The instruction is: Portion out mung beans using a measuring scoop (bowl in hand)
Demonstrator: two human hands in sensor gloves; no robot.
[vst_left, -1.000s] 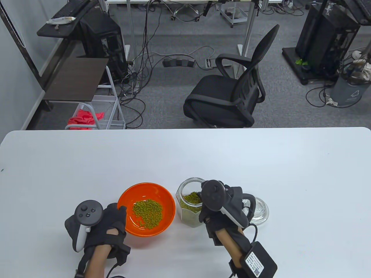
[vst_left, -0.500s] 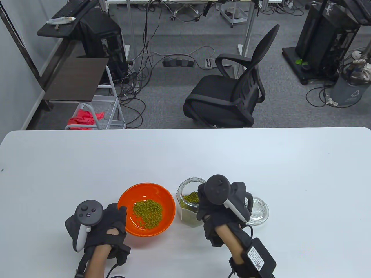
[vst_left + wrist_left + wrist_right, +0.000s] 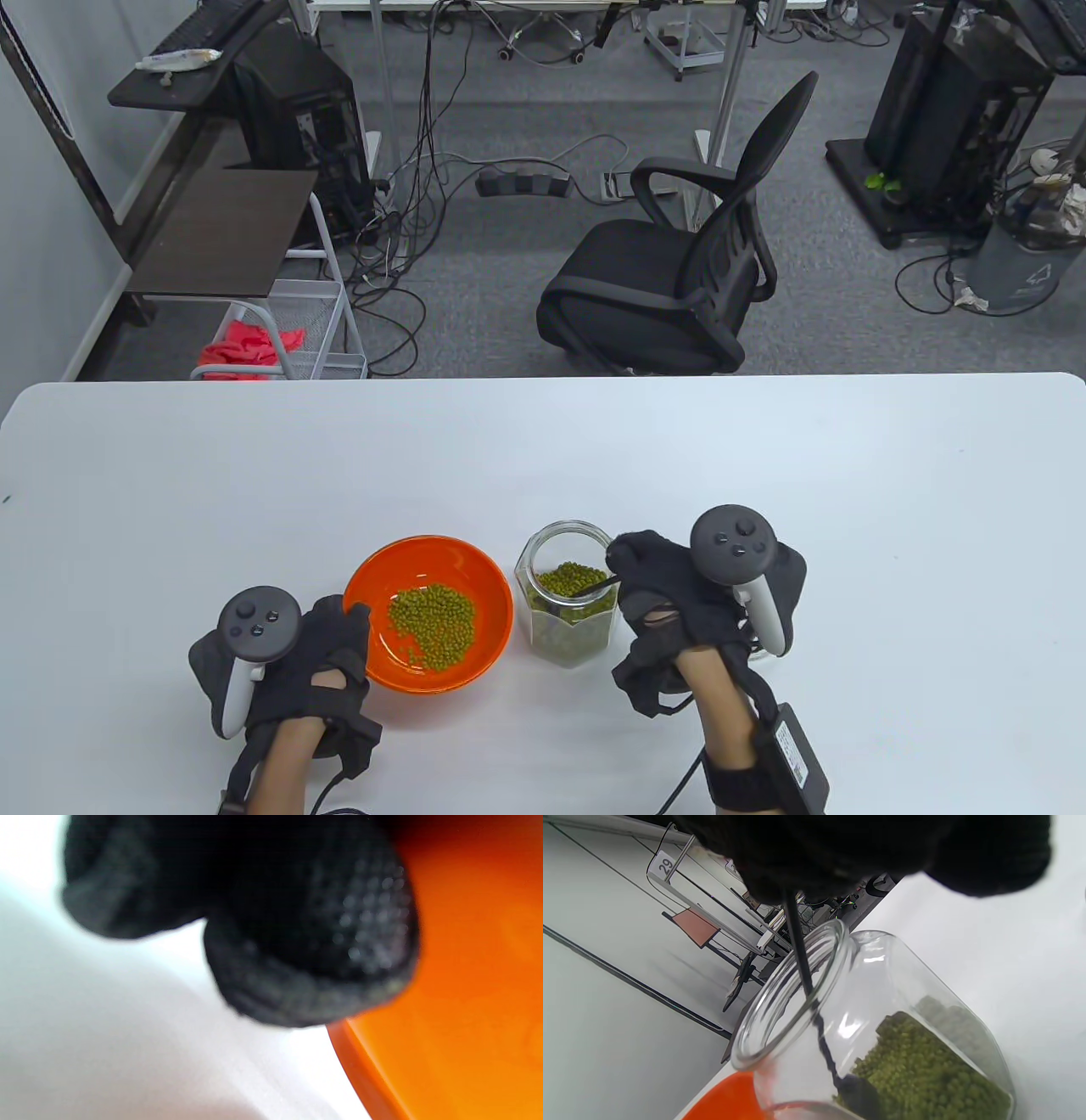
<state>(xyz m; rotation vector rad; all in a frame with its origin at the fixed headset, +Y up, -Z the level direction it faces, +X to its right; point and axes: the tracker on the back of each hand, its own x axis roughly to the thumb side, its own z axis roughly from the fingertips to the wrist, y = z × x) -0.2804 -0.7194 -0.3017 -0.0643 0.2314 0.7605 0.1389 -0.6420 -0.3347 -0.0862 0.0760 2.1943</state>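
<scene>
Two gloved hands work near the front edge of the white table. On the right hand, the fingertips are pressed together in a pinch around the thin dark handle of the measuring scoop, which passes down through the mouth of the glass jar. In the right wrist view the scoop's head sits low inside the jar against the mung beans; whether it carries any beans cannot be told. The jar stands upright on the table, about half full, just to the right of the orange bowl.

On the left hand, the fingers curl against the bowl's left rim, with a fingertip lying over the edge. The left wrist view is blurred, but it shows dotted glove fabric touching the orange wall of the bowl. How the thumb lies under the bowl cannot be told. A loose pile of mung beans lies in the bottom of the bowl, toward its right side. The bowl sits between the left hand and the jar, with a narrow gap to the jar.
</scene>
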